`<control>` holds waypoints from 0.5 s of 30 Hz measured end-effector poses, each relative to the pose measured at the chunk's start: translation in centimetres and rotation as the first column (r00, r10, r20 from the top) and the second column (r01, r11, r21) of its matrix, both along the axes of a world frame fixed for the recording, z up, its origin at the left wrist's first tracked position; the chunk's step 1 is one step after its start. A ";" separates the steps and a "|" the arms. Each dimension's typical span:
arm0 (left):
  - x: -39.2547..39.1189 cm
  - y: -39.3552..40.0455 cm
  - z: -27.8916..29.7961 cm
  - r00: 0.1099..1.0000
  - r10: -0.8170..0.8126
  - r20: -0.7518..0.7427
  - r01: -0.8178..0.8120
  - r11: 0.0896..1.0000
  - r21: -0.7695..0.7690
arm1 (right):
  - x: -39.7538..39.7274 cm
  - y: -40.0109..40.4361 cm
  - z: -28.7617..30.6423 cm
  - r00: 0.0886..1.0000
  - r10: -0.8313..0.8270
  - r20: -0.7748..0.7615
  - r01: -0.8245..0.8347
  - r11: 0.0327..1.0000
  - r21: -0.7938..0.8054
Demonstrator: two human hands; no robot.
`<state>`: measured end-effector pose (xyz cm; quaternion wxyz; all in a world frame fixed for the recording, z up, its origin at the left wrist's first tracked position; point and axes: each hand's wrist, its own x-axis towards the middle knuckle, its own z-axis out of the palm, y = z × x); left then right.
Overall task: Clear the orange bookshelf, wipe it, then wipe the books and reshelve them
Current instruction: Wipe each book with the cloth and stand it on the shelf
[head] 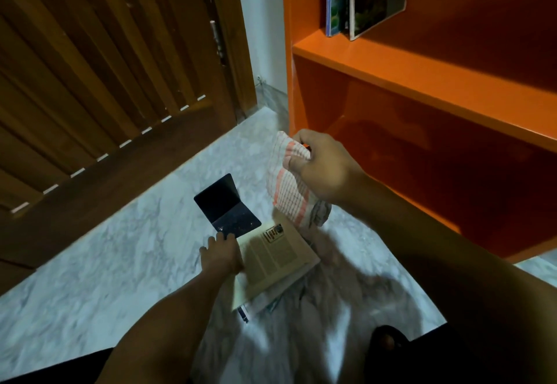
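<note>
Presently listed, taking the orange bookshelf (422, 82) as landmark: its upper shelf carries a few thin books (361, 0) standing upright near the left wall of the unit, the outermost leaning; the compartment below shows bare orange board. Right hand (322, 169), just in front of that lower compartment's left corner: fingers curled tight round a bunched cloth (289, 184), white with orange-pink stripes, which hangs down from the fist. Stack of books (277, 263), on the marble floor (105, 278) in front of the bookshelf and below the cloth: top item tan with printed columns, thinner items beneath it. Dark notebook (226, 202), lying open on the far end of the stack. Left hand (221, 252), at the stack's left edge: fingertips reach the notebook's near edge; grip cannot be told. Wooden slatted door (90, 82), left of the bookshelf, beyond a strip of white wall.
</note>
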<state>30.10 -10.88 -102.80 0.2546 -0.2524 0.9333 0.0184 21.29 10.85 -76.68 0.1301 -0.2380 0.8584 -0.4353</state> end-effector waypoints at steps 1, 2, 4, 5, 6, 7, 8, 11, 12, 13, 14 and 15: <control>0.1 0.2 -0.1 1.000 -0.008 -0.026 0.008 1.000 -0.018 | 0.1 0.1 0.1 1.000 0.004 -0.002 -0.004 1.000 0.000; 0.1 0.4 0.1 0.999 -0.009 -0.048 0.008 1.000 -0.024 | 0.2 0.2 0.2 1.000 0.010 0.000 -0.010 1.000 -0.002; 0.2 0.7 0.5 0.996 0.031 -0.078 -0.028 0.999 0.032 | 0.4 0.4 0.4 1.000 0.013 0.003 -0.013 1.000 -0.015; 0.1 0.6 0.7 0.994 0.062 -0.086 -0.054 0.994 0.091 | 0.5 0.6 0.5 1.000 0.012 0.003 -0.012 1.000 -0.019; 0.1 0.5 1.1 0.993 0.086 -0.082 -0.072 0.986 0.151 | 0.6 0.7 0.5 1.000 0.010 0.007 -0.010 1.000 -0.020; 0.2 0.3 1.4 0.993 0.081 -0.085 -0.063 0.978 0.199 | 0.6 0.8 0.6 1.000 0.006 0.020 -0.006 1.000 -0.021; 0.3 -0.1 2.1 0.994 0.057 -0.090 -0.034 0.972 0.233 | 0.6 0.9 0.7 0.999 0.000 0.039 0.001 1.000 -0.025; 0.6 -1.6 3.9 0.987 -0.028 -0.158 0.080 0.940 0.331 | 0.3 1.2 0.9 0.997 -0.013 0.073 0.013 1.000 -0.004; 0.7 -2.1 4.8 0.985 -0.031 -0.170 0.092 0.926 0.366 | 0.2 1.2 0.9 0.997 -0.015 0.075 0.015 1.000 0.005; 0.8 -2.5 5.7 0.982 -0.022 -0.188 0.098 0.910 0.403 | 0.2 1.2 0.9 0.997 -0.019 0.080 0.019 1.000 0.010; 0.8 -3.1 6.8 0.981 0.001 -0.193 0.086 0.892 0.443 | 0.2 1.3 0.9 0.996 -0.024 0.083 0.023 1.000 0.017; 0.8 -3.6 7.9 0.978 0.017 -0.207 0.088 0.871 0.483 | 0.2 1.3 0.8 0.996 -0.026 0.088 0.024 0.999 0.028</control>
